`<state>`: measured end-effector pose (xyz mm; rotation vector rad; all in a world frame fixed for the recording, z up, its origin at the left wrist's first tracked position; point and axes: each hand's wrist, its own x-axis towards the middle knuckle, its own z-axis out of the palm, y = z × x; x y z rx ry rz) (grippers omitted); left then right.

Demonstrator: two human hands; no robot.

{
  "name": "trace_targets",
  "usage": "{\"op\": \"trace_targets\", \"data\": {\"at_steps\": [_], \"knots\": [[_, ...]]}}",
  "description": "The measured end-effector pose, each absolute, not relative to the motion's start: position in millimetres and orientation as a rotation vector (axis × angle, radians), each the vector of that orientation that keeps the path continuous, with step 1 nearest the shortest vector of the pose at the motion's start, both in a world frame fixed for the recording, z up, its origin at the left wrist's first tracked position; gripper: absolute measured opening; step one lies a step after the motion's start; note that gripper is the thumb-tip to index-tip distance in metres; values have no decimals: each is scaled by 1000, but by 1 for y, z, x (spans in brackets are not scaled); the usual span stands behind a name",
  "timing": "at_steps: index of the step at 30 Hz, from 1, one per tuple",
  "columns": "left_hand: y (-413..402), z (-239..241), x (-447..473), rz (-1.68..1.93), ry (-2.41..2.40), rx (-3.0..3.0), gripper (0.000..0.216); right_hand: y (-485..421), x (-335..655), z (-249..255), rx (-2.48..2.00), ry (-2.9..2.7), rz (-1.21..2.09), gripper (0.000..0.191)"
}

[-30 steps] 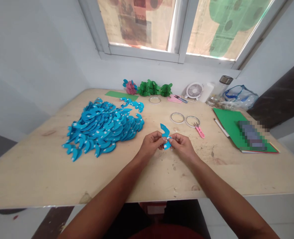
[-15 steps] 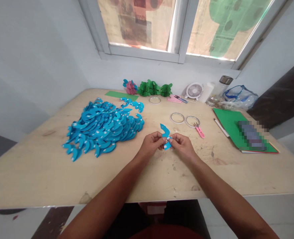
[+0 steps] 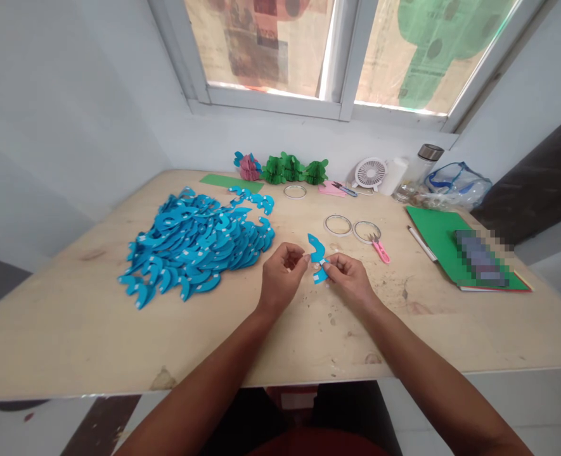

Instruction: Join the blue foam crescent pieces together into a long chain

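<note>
A curved blue paper piece (image 3: 316, 248) with small white tape patches is held above the table in front of me. My right hand (image 3: 349, 275) pinches it near its middle between thumb and fingers. My left hand (image 3: 283, 275) is just left of the piece, thumb and forefinger pressed together at its edge. Whatever sits between those left fingertips is too small to make out. To the left lies a big heap of similar blue paper pieces (image 3: 199, 237), many with white patches.
Two tape rolls (image 3: 338, 225) lie beyond my hands, beside pink-handled thread snips (image 3: 380, 248). At the right are a white pen (image 3: 421, 244) and a green folder (image 3: 432, 237). Along the wall stand green paper figures (image 3: 292, 168), a small fan (image 3: 370, 173) and a bottle (image 3: 423, 164).
My left hand has drawn a little left from the middle of the blue paper piece, its fingers now more curled. My right hand keeps its hold in nearly the same place.
</note>
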<state>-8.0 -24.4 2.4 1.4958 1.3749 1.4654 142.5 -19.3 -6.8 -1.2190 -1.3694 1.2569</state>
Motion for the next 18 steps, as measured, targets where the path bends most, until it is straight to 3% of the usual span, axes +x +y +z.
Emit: {"op": "trace_targets", "data": {"at_steps": [6, 18], "knots": [[-30, -2, -7, 1490, 1366, 2057, 7, -19, 143, -8, -1195, -1392, 1219, 24], [-25, -13, -7, 1397, 1450, 2330, 11, -17, 145, -17, -1183, -1555, 1145, 19]]}}
